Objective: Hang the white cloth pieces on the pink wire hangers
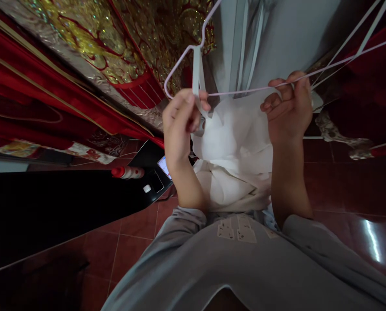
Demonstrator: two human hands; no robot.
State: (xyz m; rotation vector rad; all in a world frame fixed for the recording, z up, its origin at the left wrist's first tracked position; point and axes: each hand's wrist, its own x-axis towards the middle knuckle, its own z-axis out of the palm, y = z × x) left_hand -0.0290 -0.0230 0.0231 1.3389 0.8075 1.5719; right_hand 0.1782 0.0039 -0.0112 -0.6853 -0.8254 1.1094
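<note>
A thin pink clothes hanger point(238, 92) stretches across in front of me, its hook side rising at the top. My left hand point(180, 123) is closed near the hanger's left end, pinching a white strap point(196, 69) that loops over the hanger's left shoulder. My right hand point(288, 112) is closed too, with thumb and forefinger on the hanger's long bar farther right. Between my forearms hangs a white garment point(225, 142), bunched in soft folds against my front. More pale straps point(371, 28) cross the hanger at the upper right.
Red and gold sequined clothing point(115, 52) hangs close on the left. A black table point(66, 207) holds a red-capped bottle point(128, 172), a lit phone point(164, 167) and a small white case point(147, 188). Dark red fabric point(361, 103) is at right, above red floor tiles point(335, 181).
</note>
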